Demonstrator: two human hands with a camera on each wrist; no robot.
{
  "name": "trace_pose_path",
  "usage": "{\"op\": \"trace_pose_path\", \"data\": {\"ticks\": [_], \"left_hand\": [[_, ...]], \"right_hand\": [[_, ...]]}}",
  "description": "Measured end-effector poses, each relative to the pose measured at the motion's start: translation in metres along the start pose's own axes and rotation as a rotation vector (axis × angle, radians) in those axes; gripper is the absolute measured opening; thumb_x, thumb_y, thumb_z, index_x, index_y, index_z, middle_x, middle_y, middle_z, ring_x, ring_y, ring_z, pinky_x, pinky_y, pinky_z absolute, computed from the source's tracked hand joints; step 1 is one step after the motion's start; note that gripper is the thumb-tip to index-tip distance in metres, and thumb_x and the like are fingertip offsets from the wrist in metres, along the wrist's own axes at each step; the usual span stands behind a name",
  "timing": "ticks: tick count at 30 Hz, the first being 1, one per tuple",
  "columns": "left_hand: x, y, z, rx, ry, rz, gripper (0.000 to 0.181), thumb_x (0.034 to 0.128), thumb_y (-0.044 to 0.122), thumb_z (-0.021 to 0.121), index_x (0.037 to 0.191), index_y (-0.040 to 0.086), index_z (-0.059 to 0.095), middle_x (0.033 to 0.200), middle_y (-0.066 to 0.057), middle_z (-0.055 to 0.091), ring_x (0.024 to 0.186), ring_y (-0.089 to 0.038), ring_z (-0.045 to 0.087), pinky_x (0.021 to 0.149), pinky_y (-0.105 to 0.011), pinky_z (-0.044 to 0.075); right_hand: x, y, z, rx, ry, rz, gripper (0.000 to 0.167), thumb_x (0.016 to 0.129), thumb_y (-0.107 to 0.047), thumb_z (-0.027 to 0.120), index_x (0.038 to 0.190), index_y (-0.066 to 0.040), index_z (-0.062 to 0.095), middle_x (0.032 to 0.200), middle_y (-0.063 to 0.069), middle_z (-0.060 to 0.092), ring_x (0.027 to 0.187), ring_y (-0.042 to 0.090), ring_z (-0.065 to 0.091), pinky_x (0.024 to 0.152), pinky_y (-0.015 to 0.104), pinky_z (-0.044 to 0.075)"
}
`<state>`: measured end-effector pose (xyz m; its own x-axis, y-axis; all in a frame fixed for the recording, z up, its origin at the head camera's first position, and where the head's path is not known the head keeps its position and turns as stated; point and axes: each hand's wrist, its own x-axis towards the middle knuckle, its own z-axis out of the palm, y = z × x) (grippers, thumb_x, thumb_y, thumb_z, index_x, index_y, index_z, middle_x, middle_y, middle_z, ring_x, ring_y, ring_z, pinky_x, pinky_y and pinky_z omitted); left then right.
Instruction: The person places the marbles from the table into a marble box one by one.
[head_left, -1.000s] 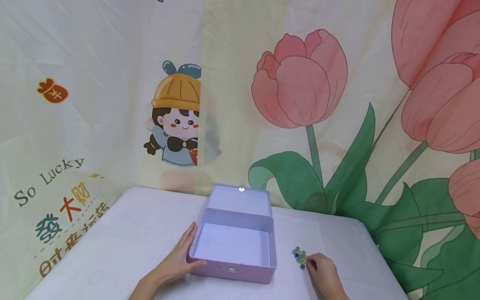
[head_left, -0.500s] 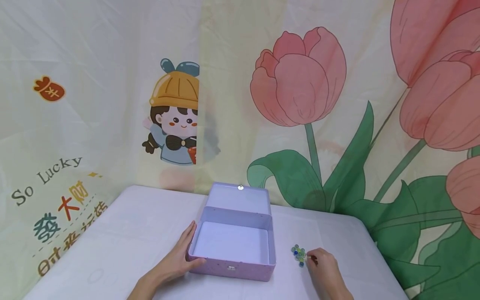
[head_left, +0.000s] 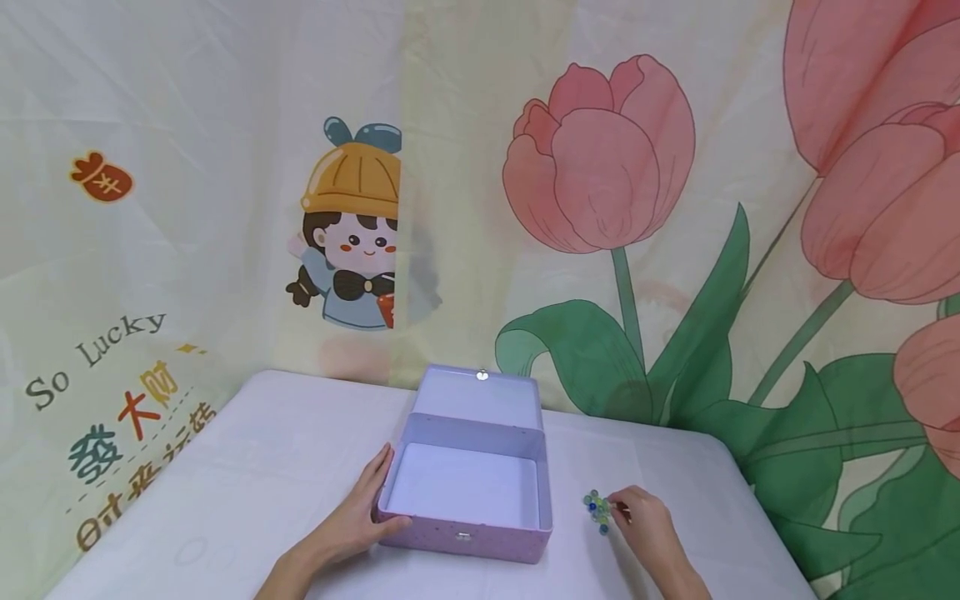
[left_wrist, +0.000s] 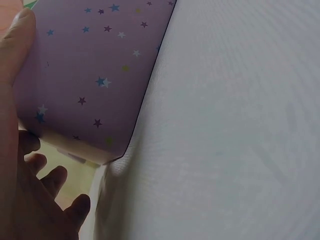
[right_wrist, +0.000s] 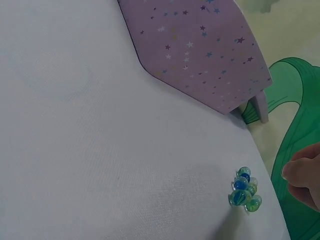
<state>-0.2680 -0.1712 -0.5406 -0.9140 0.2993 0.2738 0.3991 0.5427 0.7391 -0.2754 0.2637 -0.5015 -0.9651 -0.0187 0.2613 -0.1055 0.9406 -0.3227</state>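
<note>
A lilac box (head_left: 457, 546) with small stars stands with its lid (head_left: 480, 396) tipped back and its white inside bare. My left hand (head_left: 356, 517) holds its front left corner, thumb on the front wall and fingers along the left side. In the left wrist view, the thumb (left_wrist: 17, 45) lies against the starry wall, the other fingers spread past the corner. Several green and blue glass marbles (head_left: 597, 510) lie clustered right of the box. Beside them is my right hand (head_left: 647, 525), fingers bent, thumb and forefinger close together. Whether a marble is between its fingertips cannot be made out.
A white cloth (head_left: 225, 500) covers the table under the box and marbles. Printed curtains with tulips (head_left: 600, 158) and a cartoon figure (head_left: 352, 250) hang right behind the table. The lid reaches close to the back curtain.
My right hand has shifted slightly up and left, its fingertips now closer to the marbles' upper right side. The left hand and the box keep their place.
</note>
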Motion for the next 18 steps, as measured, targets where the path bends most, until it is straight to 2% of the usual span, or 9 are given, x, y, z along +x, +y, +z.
{"op": "trace_pose_path", "data": {"ticks": [11, 18], "left_hand": [[-0.002, 0.001, 0.000, -0.002, -0.003, -0.007, 0.108, 0.0789, 0.041, 0.072, 0.153, 0.007, 0.002, 0.160, -0.016, 0.000, 0.142, -0.047, 0.008, 0.106, -0.066, 0.019], [-0.004, -0.002, 0.001, -0.015, 0.008, 0.005, 0.108, 0.0795, 0.042, 0.071, 0.153, 0.006, 0.000, 0.159, -0.018, 0.001, 0.142, -0.047, 0.009, 0.105, -0.067, 0.020]], "right_hand": [[0.006, -0.012, -0.016, -0.026, -0.013, -0.098, 0.012, 0.079, -0.003, 0.073, 0.088, -0.010, 0.071, 0.083, -0.003, 0.065, 0.075, 0.009, 0.062, 0.064, 0.021, 0.053], [0.013, -0.019, -0.025, 0.000, -0.030, -0.174, 0.011, 0.078, -0.001, 0.073, 0.086, -0.010, 0.071, 0.081, -0.003, 0.065, 0.073, 0.008, 0.062, 0.063, 0.019, 0.052]]}}
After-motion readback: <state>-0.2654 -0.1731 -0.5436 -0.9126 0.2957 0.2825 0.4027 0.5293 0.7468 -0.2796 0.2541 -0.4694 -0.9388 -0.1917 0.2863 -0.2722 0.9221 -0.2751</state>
